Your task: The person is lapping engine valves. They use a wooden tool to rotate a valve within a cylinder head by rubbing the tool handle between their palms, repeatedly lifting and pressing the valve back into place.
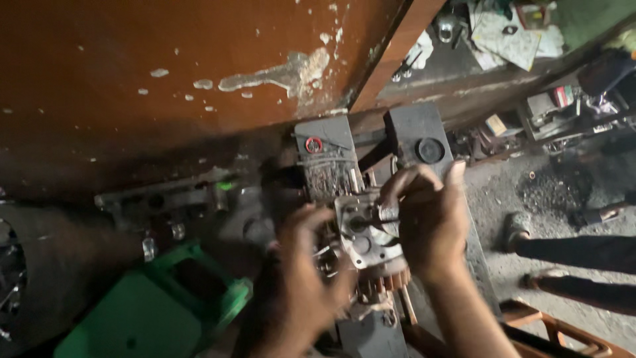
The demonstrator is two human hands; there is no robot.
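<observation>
While the left hand (301,278) steadies it, right-hand fingers (407,182) pinch a thin tool against the grey metal housing (361,232) (grimy, round-holed).

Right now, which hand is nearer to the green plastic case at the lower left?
Left. The left hand is just right of the green plastic case, almost beside its corner. The right hand is farther right, beyond the grey metal motor part.

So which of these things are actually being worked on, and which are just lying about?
In hand:
- metal motor part, steadied by left hand
- thin tool, pinched by right hand

Lying about:
- green casing
- grey block
- papers
- orange frame
</observation>
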